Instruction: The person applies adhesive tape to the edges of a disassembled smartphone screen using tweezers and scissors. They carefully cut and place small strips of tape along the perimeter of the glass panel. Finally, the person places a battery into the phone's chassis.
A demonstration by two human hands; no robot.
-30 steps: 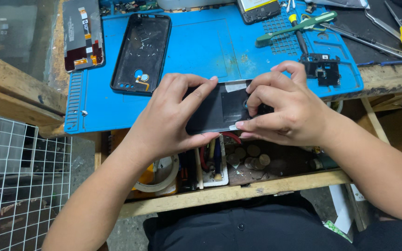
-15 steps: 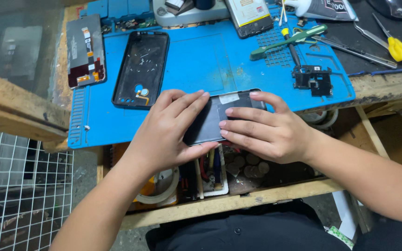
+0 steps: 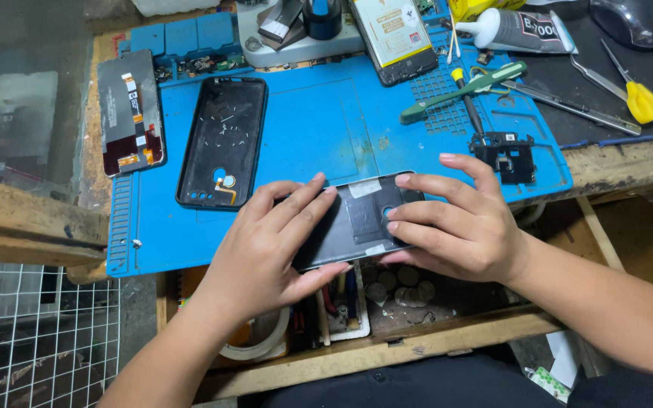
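Note:
Both my hands hold a dark grey phone part (image 3: 353,223), flat and face up, at the front edge of the blue work mat (image 3: 319,136). My left hand (image 3: 266,245) grips its left end with fingers spread over it and thumb below. Its right end sits under the fingers of my right hand (image 3: 455,223), which press on the surface near a small round hole. A black phone back cover (image 3: 222,142) lies on the mat just beyond my left hand. A small black bracket (image 3: 504,155) rests by my right hand.
A phone screen panel (image 3: 130,113) lies at the mat's left. A green-handled tool (image 3: 462,91), metal tweezers (image 3: 568,106), yellow-handled cutters (image 3: 648,102), a glue tube (image 3: 515,30) and another phone (image 3: 394,34) lie at the back. An open drawer (image 3: 387,291) with coins sits below. Wire mesh (image 3: 32,332) is at lower left.
The view has tilted so the mat and hands sit lower in frame. My hands have shifted on the phone part; my right fingers now lie flatter and further spread over its right end.

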